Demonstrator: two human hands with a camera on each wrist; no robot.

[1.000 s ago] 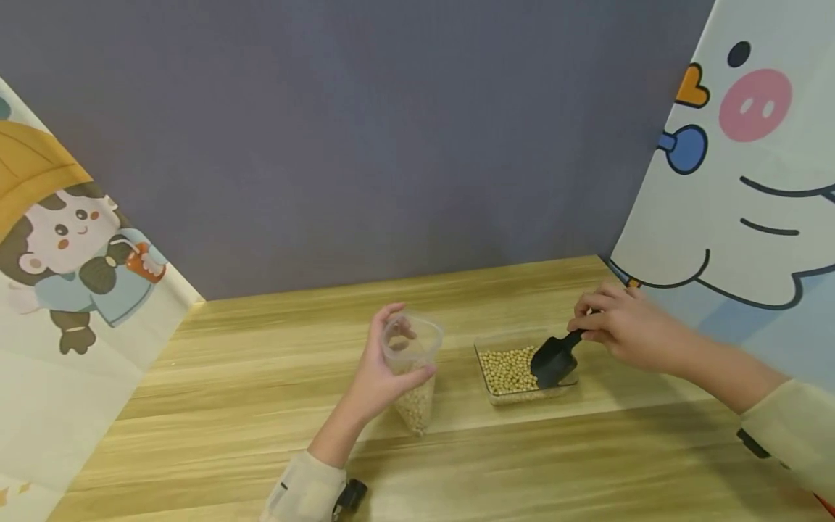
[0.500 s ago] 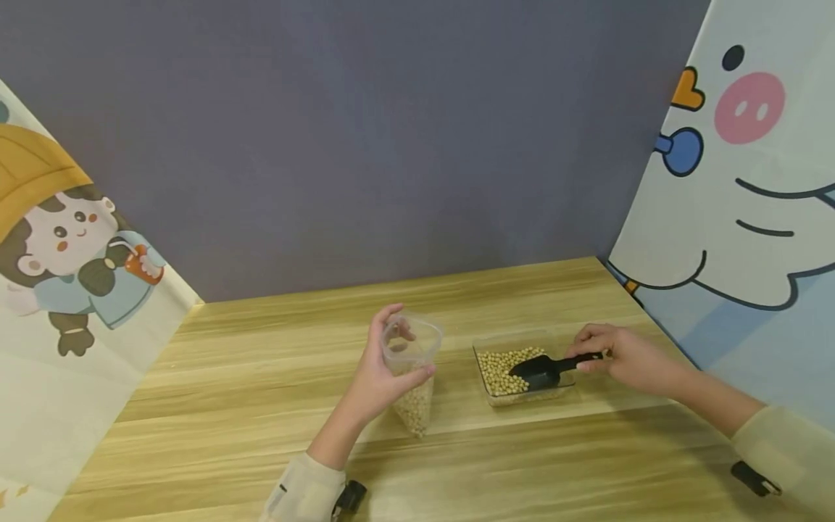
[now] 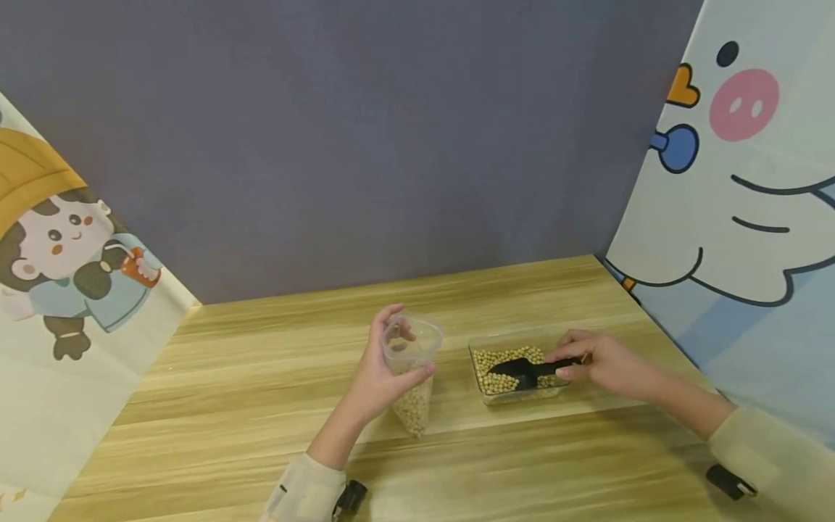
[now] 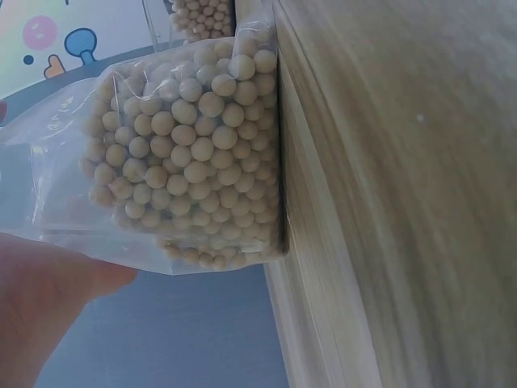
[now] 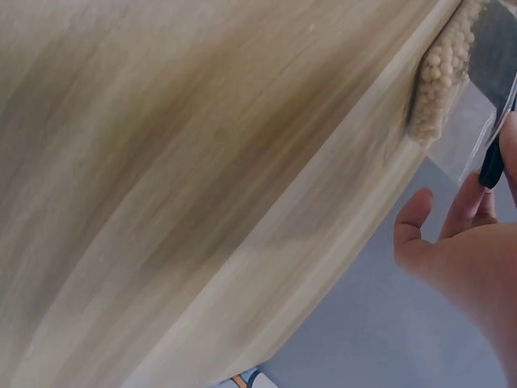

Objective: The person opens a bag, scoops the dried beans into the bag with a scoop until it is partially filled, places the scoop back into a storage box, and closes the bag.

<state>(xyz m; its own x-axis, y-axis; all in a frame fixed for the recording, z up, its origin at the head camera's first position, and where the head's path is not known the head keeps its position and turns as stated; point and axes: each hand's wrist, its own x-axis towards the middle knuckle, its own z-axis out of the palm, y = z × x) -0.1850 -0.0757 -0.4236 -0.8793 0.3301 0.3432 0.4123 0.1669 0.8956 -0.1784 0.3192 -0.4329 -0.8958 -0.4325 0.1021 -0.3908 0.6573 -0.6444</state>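
Right hand (image 3: pixel 599 361) shifted left, scoop (image 3: pixel 524 373) among beans (image 3: pixel 501 383)

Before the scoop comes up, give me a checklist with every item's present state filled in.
1. Left hand steadies the clear container: ok, thumb and fingers are around its upper part.
2. Clear container stands on the table: ok, its base appears to rest there in the left wrist view.
3. Right hand grips the scoop by its handle: ok.
4. Scoop clear of the box: not ok, its blade sits among the beans.
5. Scoop well loaded: cannot tell, the blade's contents don't show clearly.
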